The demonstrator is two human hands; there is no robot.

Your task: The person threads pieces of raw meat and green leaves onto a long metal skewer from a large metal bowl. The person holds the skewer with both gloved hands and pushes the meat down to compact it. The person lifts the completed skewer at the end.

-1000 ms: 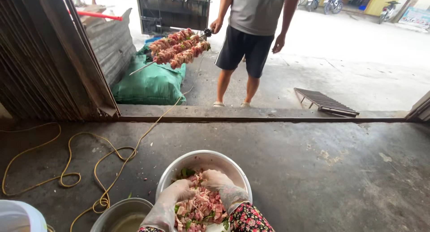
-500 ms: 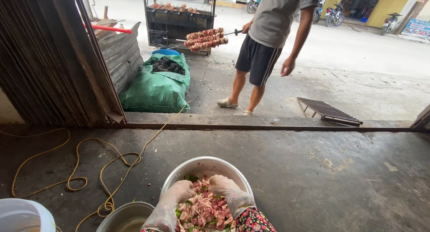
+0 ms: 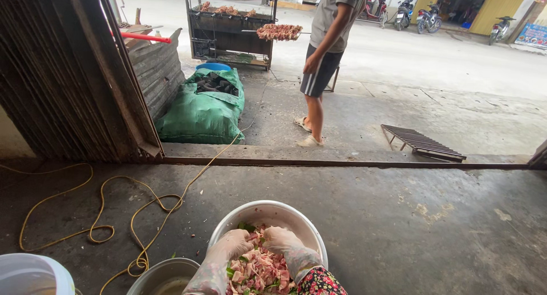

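- Head view, progress: the meat, cut into small pink pieces with bits of green leaf among them, is sitting in the white bowl at the bottom centre of the frame. The pieces are looking loosely heaped and the greens are only partly spread through, so I am judging the mixing as under way rather than finished.
- Head view, left hand: it is wearing a thin clear glove and resting on the left side of the heap, fingers curled narrowly and pointing toward the middle. It is touching the meat; whether it is clutching any pieces, I cannot tell.
- Head view, right hand: also gloved, it is lying on the right side of the heap, fingers bent inward and nearly meeting the other hand's. It is pressing on the meat, and a closed grasp is not showing.
- Head view, surroundings: a metal pot is standing just left of the bowl, and a yellow cable is looping over the concrete floor. In the upper middle, another person is carrying a loaded skewer toward a grill rack; a green sack is lying below it.
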